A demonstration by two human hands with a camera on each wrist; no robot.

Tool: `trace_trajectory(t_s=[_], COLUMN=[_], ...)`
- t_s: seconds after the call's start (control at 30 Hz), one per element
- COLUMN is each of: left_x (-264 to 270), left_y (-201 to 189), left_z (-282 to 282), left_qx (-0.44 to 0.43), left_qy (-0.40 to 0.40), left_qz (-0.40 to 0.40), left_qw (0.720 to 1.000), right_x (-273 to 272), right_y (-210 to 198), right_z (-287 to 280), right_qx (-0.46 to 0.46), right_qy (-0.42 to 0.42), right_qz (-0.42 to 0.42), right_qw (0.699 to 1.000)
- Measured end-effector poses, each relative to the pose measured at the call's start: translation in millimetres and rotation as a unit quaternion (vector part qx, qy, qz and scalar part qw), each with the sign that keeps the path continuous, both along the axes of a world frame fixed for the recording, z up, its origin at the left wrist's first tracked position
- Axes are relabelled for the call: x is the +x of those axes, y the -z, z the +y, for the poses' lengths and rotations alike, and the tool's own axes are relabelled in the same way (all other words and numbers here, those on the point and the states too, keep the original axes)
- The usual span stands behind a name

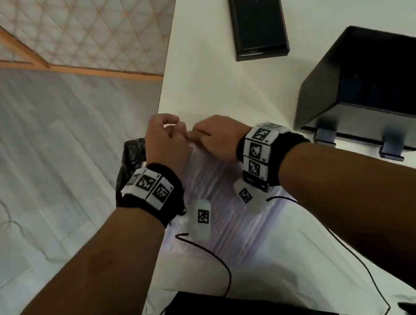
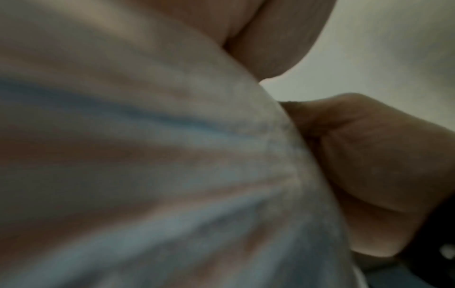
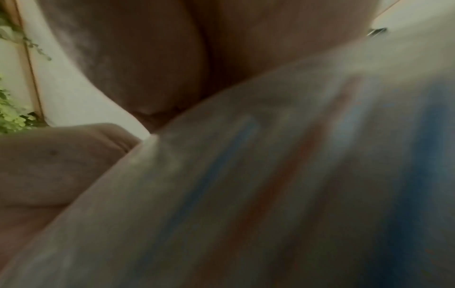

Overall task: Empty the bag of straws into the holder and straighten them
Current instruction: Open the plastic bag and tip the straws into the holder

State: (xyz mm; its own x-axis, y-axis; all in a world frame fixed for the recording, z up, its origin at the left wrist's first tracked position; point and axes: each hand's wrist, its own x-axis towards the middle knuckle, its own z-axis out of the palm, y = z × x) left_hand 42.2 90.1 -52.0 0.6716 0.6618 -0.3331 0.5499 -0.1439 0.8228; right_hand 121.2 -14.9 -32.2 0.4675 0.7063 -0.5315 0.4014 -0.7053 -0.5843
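A clear plastic bag of striped straws (image 1: 227, 209) lies lengthwise on the white table, near its front left corner. My left hand (image 1: 167, 136) and right hand (image 1: 211, 137) sit side by side at the bag's far end, both pinching its top edge. Close up, the bag (image 2: 172, 155) fills the left wrist view, blurred, with blue and reddish straws inside and curled fingers (image 2: 357, 146) beside it. The right wrist view shows the same bag (image 3: 283, 185) under my palm. The black holder (image 1: 372, 89) stands to the right, apart from both hands.
A flat black rectangular box (image 1: 255, 7) lies at the far side of the table (image 1: 214, 73). A crumpled dark plastic bag (image 1: 131, 154) hangs off the table's left edge beside my left wrist. Thin black cables trail from both wristbands. Pale floor lies to the left.
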Motion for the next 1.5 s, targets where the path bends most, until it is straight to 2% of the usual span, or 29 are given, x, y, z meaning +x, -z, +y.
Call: trace_trajectory(t_s=[0.07, 0.13, 0.17, 0.23, 0.27, 0.3, 0.37, 0.4, 0.43, 0.5, 0.57, 0.67, 0.77, 0.9, 1.03, 1.13, 1.2, 1.33, 1.43, 1.5], left_x=[3.8, 8.9, 10.8, 12.6, 14.2, 16.5, 19.3, 20.2, 21.1, 18.8, 14.8, 11.2, 9.4, 20.8, 22.5, 22.2, 24.3, 24.3, 20.9, 16.0], left_y=[3.2, 7.9, 8.0, 1.9, -2.7, -8.5, -19.6, -20.7, -23.5, -24.9, -24.8, -28.0, -36.6, -52.3, -65.0, -80.6, -91.7, -110.1, -112.7, -104.2], left_z=[2.1, 5.1, 4.9, -3.0, -8.5, -15.4, -27.2, -28.8, -29.7, -29.6, -24.6, -10.9, -15.3, -32.5, -44.8, -58.3, -66.4, -82.9, -72.0, -55.8], left_qx=[0.034, 0.021, 0.019, 0.07, 0.119, 0.171, 0.225, 0.21, 0.18, 0.149, 0.173, 0.22, 0.231, 0.235, 0.237, 0.239, 0.238, 0.251, 0.179, 0.101], left_qy=[-0.023, -0.045, -0.023, 0.105, 0.199, 0.305, 0.473, 0.503, 0.508, 0.495, 0.496, 0.459, 0.457, 0.456, 0.452, 0.431, 0.395, 0.302, 0.153, 0.035], left_qz=[0.019, 0.051, 0.065, 0.068, 0.057, 0.071, 0.141, 0.155, 0.137, 0.063, 0.022, 0.02, 0.005, -0.043, -0.074, -0.124, -0.149, -0.2, -0.255, -0.258], left_qw=[0.999, 0.997, 0.997, 0.99, 0.971, 0.934, 0.84, 0.824, 0.831, 0.854, 0.851, 0.86, 0.859, 0.857, 0.857, 0.861, 0.874, 0.898, 0.938, 0.96], right_x=[8.5, 12.4, 12.2, 8.9, 6.7, 5.0, 3.9, 3.9, 3.9, 2.9, 2.3, -1.2, -15.1, -22.9, -21.0, -22.5, -24.1, -21.8, -16.5, -15.1], right_y=[1.6, 3.0, 2.9, 0.3, -2.1, -6.0, -14.4, -18.5, -22.3, -28.3, -31.4, -33.8, -40.2, -49.2, -63.8, -75.8, -88.3, -113.8, -125.1, -127.5], right_z=[-22.3, -49.8, -60.7, -72.6, -73.3, -72.5, -71.2, -72.2, -74.4, -82.6, -98.4, -142.2, -177.0, -202.8, -223.4, -220.2, -211.9, -190.4, -177.3, -170.9], right_qx=[-0.007, -0.032, -0.043, -0.043, -0.037, -0.031, -0.018, -0.011, -0.002, 0.023, 0.028, 0.002, -0.025, 0.014, 0.027, 0.095, 0.151, 0.221, 0.268, 0.284], right_qy=[0.018, 0.037, 0.04, 0.034, 0.03, 0.03, 0.038, 0.046, 0.056, 0.074, 0.078, 0.084, 0.104, 0.217, 0.282, 0.345, 0.382, 0.399, 0.412, 0.411], right_qz=[0.013, 0.021, 0.019, 0.007, -0.002, -0.006, -0.001, 0.0, 0.002, 0.006, -0.008, -0.044, -0.02, 0.014, 0.04, 0.096, 0.132, 0.126, 0.166, 0.175], right_qw=[1.0, 0.999, 0.998, 0.998, 0.999, 0.999, 0.999, 0.999, 0.998, 0.997, 0.997, 0.996, 0.994, 0.976, 0.958, 0.929, 0.902, 0.881, 0.855, 0.849])
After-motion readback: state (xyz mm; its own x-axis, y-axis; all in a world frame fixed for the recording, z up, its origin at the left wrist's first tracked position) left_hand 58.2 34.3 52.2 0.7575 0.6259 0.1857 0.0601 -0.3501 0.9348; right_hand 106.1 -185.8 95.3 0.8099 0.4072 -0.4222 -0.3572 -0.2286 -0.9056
